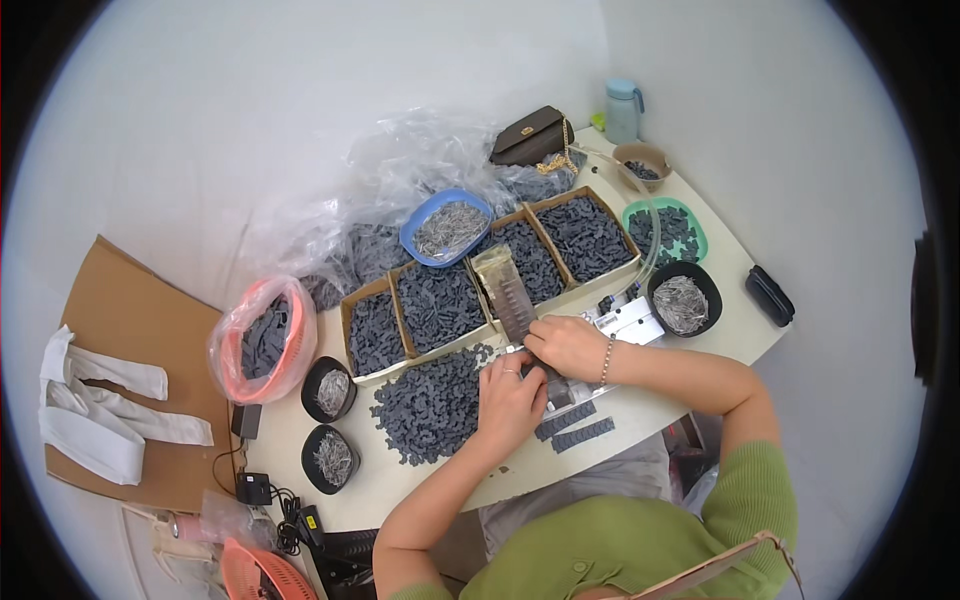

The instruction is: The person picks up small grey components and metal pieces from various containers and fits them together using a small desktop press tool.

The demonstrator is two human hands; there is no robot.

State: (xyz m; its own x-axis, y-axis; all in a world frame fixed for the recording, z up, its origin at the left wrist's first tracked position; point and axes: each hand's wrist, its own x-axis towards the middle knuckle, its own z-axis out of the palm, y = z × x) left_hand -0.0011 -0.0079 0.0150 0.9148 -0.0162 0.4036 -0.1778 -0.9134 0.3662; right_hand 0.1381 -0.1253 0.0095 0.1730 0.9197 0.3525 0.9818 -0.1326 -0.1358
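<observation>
My left hand (pixel 512 402) and my right hand (pixel 572 347) come together at a small metal bench fixture (pixel 628 318) near the table's front. Both have bent fingers closed over small dark parts there; what exactly they grip is hidden beneath them. A clear ribbed plastic chute (pixel 508 292) rises just behind my fingertips. Beside my left hand spreads a loose pile of small dark grey plastic pieces (pixel 430 405). In front of the fixture lie strips of joined grey pieces (pixel 582 434).
A partitioned cardboard box (pixel 405 340) full of grey pieces stands behind, with a blue tray (pixel 409 238) of metal pins on it. Black bowls (pixel 712 290) of pins flank the work. A green tray (pixel 700 228), brown handbag (pixel 530 138), blue bottle (pixel 622 115) and pink basket (pixel 300 325) stand around.
</observation>
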